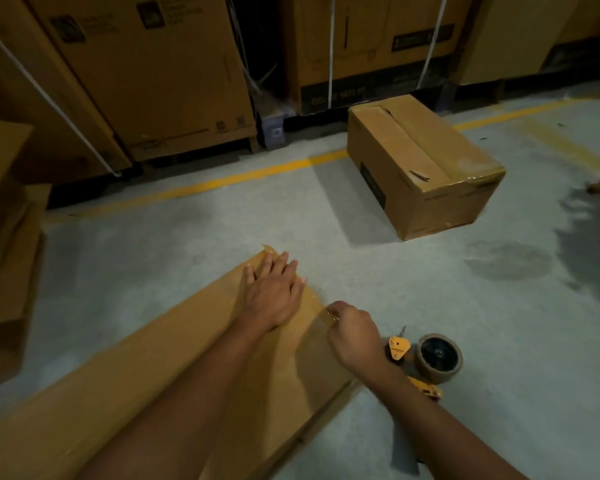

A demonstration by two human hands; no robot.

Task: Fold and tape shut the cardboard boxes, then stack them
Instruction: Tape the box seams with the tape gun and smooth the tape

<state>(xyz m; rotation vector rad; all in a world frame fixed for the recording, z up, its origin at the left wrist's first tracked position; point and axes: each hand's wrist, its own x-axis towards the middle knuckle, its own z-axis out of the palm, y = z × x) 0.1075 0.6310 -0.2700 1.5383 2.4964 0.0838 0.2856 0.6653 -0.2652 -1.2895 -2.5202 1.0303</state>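
A flattened cardboard box (160, 368) lies on the grey floor in front of me, running from the lower left toward the middle. My left hand (274, 292) lies flat on its far end, fingers straight and pressing down. My right hand (355, 336) is curled at the cardboard's right edge and pinches a strip of clear tape (326, 315) stuck there. A yellow tape dispenser (426, 362) with a brown roll rests on the floor just right of my right hand. A taped-shut cardboard box (420, 168) stands farther back on the right.
Tall strapped cartons (146, 71) line the back wall behind a yellow floor line (222, 181). More cardboard boxes (4, 237) are piled at the left edge. Dark stains mark the floor on the right.
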